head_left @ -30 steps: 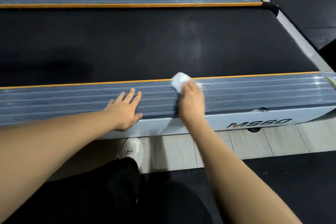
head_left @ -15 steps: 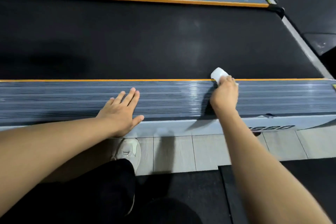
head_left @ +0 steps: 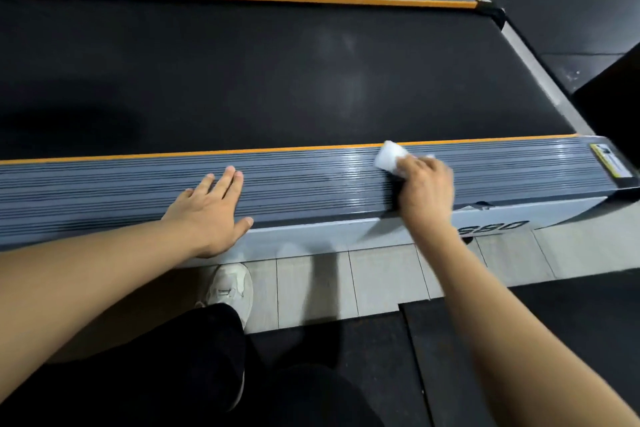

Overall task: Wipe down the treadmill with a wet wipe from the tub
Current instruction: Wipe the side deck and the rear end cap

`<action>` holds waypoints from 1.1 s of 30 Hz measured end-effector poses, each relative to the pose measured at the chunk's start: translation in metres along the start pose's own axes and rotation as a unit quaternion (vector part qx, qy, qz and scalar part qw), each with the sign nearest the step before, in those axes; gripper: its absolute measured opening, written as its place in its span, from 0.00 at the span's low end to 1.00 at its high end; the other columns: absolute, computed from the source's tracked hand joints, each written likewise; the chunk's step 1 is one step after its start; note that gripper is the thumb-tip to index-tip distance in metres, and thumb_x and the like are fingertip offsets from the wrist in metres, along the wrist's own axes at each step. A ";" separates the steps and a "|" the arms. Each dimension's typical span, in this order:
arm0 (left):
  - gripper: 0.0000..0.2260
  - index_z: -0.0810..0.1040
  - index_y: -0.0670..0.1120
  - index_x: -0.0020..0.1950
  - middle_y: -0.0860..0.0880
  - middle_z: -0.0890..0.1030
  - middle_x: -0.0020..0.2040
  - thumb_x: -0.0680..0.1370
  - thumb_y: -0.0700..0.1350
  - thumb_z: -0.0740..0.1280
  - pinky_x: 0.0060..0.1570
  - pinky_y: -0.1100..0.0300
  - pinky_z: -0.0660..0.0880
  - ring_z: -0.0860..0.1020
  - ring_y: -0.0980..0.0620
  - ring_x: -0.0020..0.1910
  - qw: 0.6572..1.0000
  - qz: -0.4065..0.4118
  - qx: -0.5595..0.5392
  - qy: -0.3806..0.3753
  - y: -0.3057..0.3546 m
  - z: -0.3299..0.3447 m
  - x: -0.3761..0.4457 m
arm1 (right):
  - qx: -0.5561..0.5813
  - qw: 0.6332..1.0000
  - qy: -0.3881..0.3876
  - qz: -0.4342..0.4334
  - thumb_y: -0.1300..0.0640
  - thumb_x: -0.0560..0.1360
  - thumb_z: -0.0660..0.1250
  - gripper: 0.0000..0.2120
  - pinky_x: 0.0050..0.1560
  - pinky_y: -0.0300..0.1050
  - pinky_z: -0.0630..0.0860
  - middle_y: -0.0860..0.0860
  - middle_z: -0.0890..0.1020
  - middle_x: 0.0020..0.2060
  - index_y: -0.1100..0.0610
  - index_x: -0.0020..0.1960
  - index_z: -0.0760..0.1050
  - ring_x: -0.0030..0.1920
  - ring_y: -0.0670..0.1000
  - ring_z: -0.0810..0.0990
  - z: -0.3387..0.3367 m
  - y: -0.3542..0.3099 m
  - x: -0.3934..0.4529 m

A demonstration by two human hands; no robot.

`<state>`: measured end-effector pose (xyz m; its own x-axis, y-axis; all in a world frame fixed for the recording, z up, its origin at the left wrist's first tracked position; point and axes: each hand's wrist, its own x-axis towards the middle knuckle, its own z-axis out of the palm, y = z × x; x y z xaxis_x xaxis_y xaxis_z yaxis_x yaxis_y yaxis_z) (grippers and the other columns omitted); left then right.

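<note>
Pressing down on the ribbed grey side rail point(head_left: 311, 184) of the treadmill point(head_left: 277, 80), the right hand point(head_left: 424, 189) has its fingers curled round a folded white wet wipe point(head_left: 390, 155), which pokes out beyond the knuckles and lies flat on the rail just short of the orange edging strip point(head_left: 242, 151). How the fingertips sit under the wipe is hidden by the back of the hand, which is slightly blurred. Well to the left of that grip, the left hand point(head_left: 211, 210) lies flat on the same rail, fingers straight and close together, holding nothing. The rail is glossy, with fine lengthwise grooves; beyond it the belt is matte black. Below the right wrist, lettering on the pale side panel point(head_left: 311, 236) is partly covered by the forearm and cannot be read whole. Nearer the camera, 1 white shoe point(head_left: 230, 288) stands on pale floor tiles point(head_left: 381, 281), half covered by a black trouser leg point(head_left: 156, 374).
</note>
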<state>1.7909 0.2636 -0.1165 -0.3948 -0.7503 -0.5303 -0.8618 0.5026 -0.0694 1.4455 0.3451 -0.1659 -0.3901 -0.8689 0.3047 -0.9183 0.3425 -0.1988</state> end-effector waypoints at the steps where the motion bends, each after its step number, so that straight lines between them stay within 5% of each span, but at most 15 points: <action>1: 0.37 0.31 0.48 0.81 0.50 0.32 0.82 0.84 0.64 0.48 0.80 0.46 0.51 0.42 0.46 0.82 1.000 0.000 0.000 -0.003 0.000 -0.001 0.000 | -0.002 1.000 0.010 0.022 0.67 0.67 0.59 0.18 0.46 0.52 0.69 0.54 0.85 0.48 0.56 0.51 0.82 0.50 0.62 0.78 -0.007 0.020 -0.003; 6: 0.37 0.31 0.48 0.81 0.50 0.32 0.81 0.84 0.64 0.48 0.80 0.47 0.51 0.42 0.46 0.82 1.000 0.001 -0.002 -0.012 0.000 -0.004 -0.001 | 0.037 0.997 0.010 0.060 0.74 0.70 0.60 0.24 0.52 0.55 0.70 0.55 0.82 0.60 0.56 0.60 0.81 0.56 0.65 0.74 -0.011 0.031 -0.016; 9: 0.37 0.31 0.48 0.81 0.50 0.32 0.82 0.84 0.64 0.49 0.79 0.46 0.52 0.42 0.46 0.82 1.000 -0.004 -0.008 -0.018 0.002 -0.006 -0.002 | 0.084 0.991 0.007 0.102 0.60 0.79 0.60 0.12 0.57 0.54 0.69 0.55 0.80 0.60 0.58 0.55 0.81 0.58 0.61 0.73 -0.009 0.017 -0.017; 11: 0.37 0.32 0.48 0.81 0.50 0.33 0.82 0.84 0.63 0.50 0.79 0.46 0.52 0.42 0.46 0.83 1.000 -0.005 -0.011 -0.019 0.003 -0.007 -0.002 | 0.114 0.983 0.003 0.146 0.51 0.79 0.58 0.15 0.58 0.49 0.67 0.53 0.78 0.57 0.59 0.48 0.79 0.58 0.57 0.72 -0.010 0.013 -0.015; 14: 0.37 0.32 0.48 0.81 0.51 0.33 0.82 0.84 0.63 0.49 0.78 0.45 0.53 0.42 0.46 0.83 1.000 -0.006 -0.010 -0.021 0.003 -0.008 -0.002 | 0.122 0.979 0.019 0.164 0.52 0.80 0.62 0.12 0.56 0.45 0.66 0.54 0.75 0.58 0.60 0.50 0.77 0.58 0.58 0.72 -0.014 0.011 -0.013; 18: 0.37 0.31 0.47 0.81 0.50 0.32 0.82 0.84 0.63 0.49 0.78 0.45 0.53 0.42 0.45 0.82 1.000 -0.010 -0.006 -0.027 0.004 -0.009 -0.002 | 0.152 0.980 0.023 0.122 0.57 0.82 0.64 0.16 0.53 0.49 0.74 0.57 0.67 0.69 0.58 0.68 0.69 0.58 0.56 0.75 -0.017 0.013 -0.020; 21: 0.37 0.31 0.47 0.81 0.50 0.32 0.82 0.84 0.63 0.49 0.78 0.45 0.54 0.41 0.45 0.82 0.999 -0.013 -0.007 -0.033 0.006 -0.010 -0.002 | 0.067 0.989 0.028 0.128 0.56 0.82 0.64 0.12 0.58 0.52 0.74 0.59 0.66 0.72 0.61 0.63 0.73 0.63 0.60 0.73 -0.016 0.026 -0.024; 24: 0.37 0.31 0.47 0.81 0.50 0.32 0.81 0.84 0.62 0.49 0.78 0.44 0.55 0.41 0.44 0.82 0.999 -0.016 -0.009 -0.036 0.007 -0.011 -0.001 | -0.026 0.995 0.019 0.092 0.60 0.81 0.64 0.08 0.56 0.55 0.71 0.59 0.76 0.64 0.61 0.57 0.78 0.59 0.62 0.74 -0.017 0.033 -0.028; 28: 0.37 0.30 0.47 0.81 0.50 0.31 0.81 0.84 0.62 0.49 0.78 0.44 0.55 0.41 0.44 0.82 0.999 -0.017 -0.013 -0.040 0.006 -0.010 -0.001 | 0.067 0.995 0.038 0.065 0.67 0.79 0.63 0.10 0.51 0.51 0.70 0.58 0.79 0.57 0.60 0.58 0.79 0.54 0.62 0.75 -0.014 0.014 -0.043; 33: 0.37 0.32 0.48 0.81 0.51 0.32 0.82 0.85 0.61 0.51 0.77 0.43 0.56 0.42 0.45 0.82 0.999 -0.027 -0.019 -0.042 0.010 -0.015 -0.005 | 0.172 0.977 -0.013 -0.121 0.66 0.75 0.69 0.11 0.50 0.51 0.74 0.54 0.80 0.55 0.58 0.56 0.81 0.51 0.58 0.74 0.007 -0.093 -0.067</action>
<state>1.7794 0.2652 -0.1018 -0.3197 -0.7363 -0.5964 -0.8936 0.4436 -0.0687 1.5574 0.3688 -0.1741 -0.1573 -0.9201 0.3588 -0.9045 -0.0116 -0.4262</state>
